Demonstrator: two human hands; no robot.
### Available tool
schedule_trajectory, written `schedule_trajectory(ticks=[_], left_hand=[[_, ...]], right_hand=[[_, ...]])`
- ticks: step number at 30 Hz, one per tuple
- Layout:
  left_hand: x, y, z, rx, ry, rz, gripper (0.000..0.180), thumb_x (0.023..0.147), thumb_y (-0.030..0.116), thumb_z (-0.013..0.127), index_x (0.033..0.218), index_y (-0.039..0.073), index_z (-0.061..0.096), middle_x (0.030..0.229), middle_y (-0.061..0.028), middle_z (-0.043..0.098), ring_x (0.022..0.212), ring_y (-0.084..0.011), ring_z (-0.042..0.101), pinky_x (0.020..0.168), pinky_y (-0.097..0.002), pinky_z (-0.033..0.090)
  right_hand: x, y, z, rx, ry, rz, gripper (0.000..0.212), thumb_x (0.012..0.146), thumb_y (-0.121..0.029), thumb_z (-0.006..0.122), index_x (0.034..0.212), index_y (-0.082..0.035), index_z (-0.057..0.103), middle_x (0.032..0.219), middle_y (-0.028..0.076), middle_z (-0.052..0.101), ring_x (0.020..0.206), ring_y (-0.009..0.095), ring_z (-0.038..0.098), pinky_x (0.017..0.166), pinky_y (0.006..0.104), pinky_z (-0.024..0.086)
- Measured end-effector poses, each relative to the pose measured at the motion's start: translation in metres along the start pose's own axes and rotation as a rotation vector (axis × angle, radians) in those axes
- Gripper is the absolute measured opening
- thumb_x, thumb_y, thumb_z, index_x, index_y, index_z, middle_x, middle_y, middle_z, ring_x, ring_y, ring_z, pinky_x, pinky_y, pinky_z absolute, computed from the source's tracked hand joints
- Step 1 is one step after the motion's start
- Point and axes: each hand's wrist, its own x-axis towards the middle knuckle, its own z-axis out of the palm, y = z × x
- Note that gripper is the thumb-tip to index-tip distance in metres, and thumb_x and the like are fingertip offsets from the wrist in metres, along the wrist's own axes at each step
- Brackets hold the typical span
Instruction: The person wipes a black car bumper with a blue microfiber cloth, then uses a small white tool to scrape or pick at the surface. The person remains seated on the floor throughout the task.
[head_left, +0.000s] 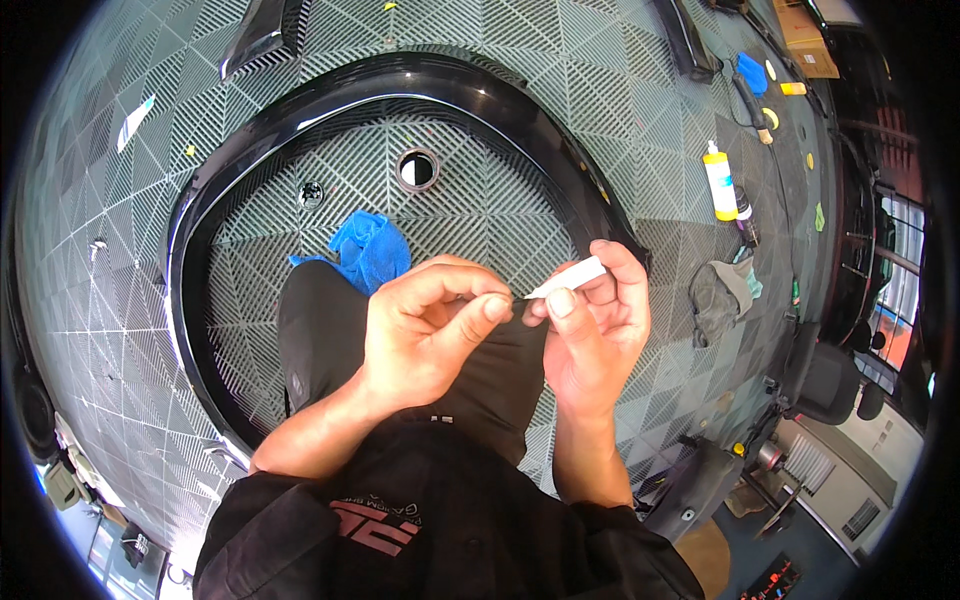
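In front of my body, my right hand (600,335) grips a small white tube (580,275) with a narrow pointed tip aimed left. Its thumb presses on the tube from below, with the fingers behind. My left hand (425,325) is closed in a pinch right by that tip. A thin dark bit shows at the pinching fingertips, too small to name. Beyond both hands, a glossy black curved trim piece (420,75), like a wheel-arch flare, lies on the floor and arcs around my knees. A crumpled blue cloth (370,250) lies beside my left knee.
A roll of tape (417,184) rests on the grey ribbed floor tiles inside the arc. To the right stand a yellow bottle (720,187) and a dark bottle (745,212), with grey gloves (715,303) nearer me. More black trim (684,45) lies far right, near a cardboard box (806,45).
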Motion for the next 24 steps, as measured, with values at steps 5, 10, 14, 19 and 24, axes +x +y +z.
schedule_trajectory(ticks=[5, 10, 14, 19, 24], left_hand=[[-0.001, -0.008, -0.022, -0.165, 0.130, -0.189, 0.012, 0.099, 0.006, 0.062, 0.103, -0.004, 0.066, 0.097, -0.0095, 0.067, 0.085, -0.0148, 0.066, 0.078, -0.0287, 0.055], [0.008, -0.070, -0.096, 0.014, 0.315, -0.230, 0.032, 0.105, 0.023, 0.052, 0.111, -0.005, 0.065, 0.100, -0.0090, 0.069, 0.090, -0.0161, 0.067, 0.083, -0.0308, 0.055], [0.012, -0.157, -0.186, 0.630, 0.413, -0.355, 0.044, 0.102, 0.032, 0.055, 0.123, -0.006, 0.061, 0.108, -0.0154, 0.068, 0.105, -0.0259, 0.064, 0.095, -0.0369, 0.050], [0.041, -0.190, -0.219, 1.203, 0.280, -0.286, 0.068, 0.091, 0.039, 0.067, 0.141, -0.002, 0.047, 0.138, -0.0283, 0.048, 0.129, -0.0456, 0.042, 0.108, -0.0498, 0.038], [0.096, -0.206, -0.234, 1.614, 0.114, -0.360, 0.098, 0.085, 0.059, 0.067, 0.154, 0.003, 0.026, 0.158, -0.0244, 0.024, 0.144, -0.0423, 0.026, 0.115, -0.0531, 0.027]], right_hand=[[0.009, 0.012, -0.004, 0.034, -0.016, 0.020, 0.046, 0.090, 0.003, 0.065, 0.131, 0.001, 0.046, 0.096, 0.016, 0.068, 0.077, 0.021, 0.067, 0.066, 0.0333, 0.058], [0.024, 0.034, 0.000, -0.029, 0.038, 0.043, 0.042, 0.088, 0.005, 0.069, 0.124, 0.002, 0.049, 0.092, 0.015, 0.069, 0.075, 0.018, 0.069, 0.067, 0.0312, 0.060], [0.048, 0.076, 0.001, -0.177, 0.049, 0.057, 0.042, 0.088, 0.005, 0.069, 0.124, 0.003, 0.049, 0.092, 0.013, 0.068, 0.077, 0.016, 0.067, 0.066, 0.0285, 0.058], [0.079, 0.123, 0.003, -0.297, 0.073, 0.066, 0.043, 0.085, 0.008, 0.071, 0.122, 0.003, 0.050, 0.094, 0.010, 0.067, 0.078, 0.011, 0.064, 0.066, 0.0239, 0.055], [0.095, 0.162, 0.009, -0.385, 0.044, 0.087, 0.044, 0.085, 0.008, 0.073, 0.123, 0.003, 0.050, 0.095, 0.009, 0.067, 0.083, 0.010, 0.063, 0.074, 0.0214, 0.052]])
